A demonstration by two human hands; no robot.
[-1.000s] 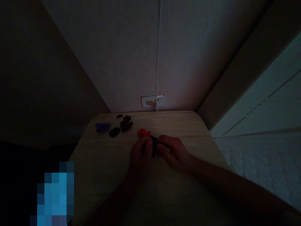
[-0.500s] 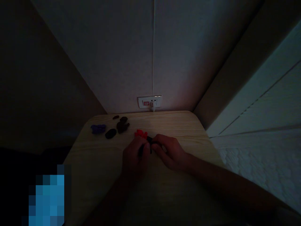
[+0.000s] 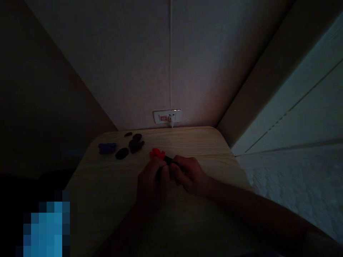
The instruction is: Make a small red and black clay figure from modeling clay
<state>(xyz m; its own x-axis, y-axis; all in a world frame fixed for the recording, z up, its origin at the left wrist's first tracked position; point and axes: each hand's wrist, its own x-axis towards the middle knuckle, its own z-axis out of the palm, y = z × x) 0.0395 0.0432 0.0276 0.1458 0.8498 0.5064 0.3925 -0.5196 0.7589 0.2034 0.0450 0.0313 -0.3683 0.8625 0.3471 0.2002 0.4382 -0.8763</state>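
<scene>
Over the middle of the wooden tabletop (image 3: 187,139), my left hand (image 3: 152,178) and my right hand (image 3: 189,175) meet at the fingertips. Both are closed around a small black piece (image 3: 168,160), most of which their fingers cover; its kind is too dark to make out. A bright red lumpy piece (image 3: 157,153) shows just beyond my left fingers, against the black piece; I cannot tell whether the two are joined.
Back left on the table lie a purple lump (image 3: 107,148), a dark flat oval (image 3: 122,153) and several dark brown lumps (image 3: 136,145). A wall socket (image 3: 167,116) with a white plug sits just behind the table's back edge. The room is dim.
The view has shifted slightly, so the table and its pieces appear a little farther left. My right fingers have drawn closer to my left on the black piece.
</scene>
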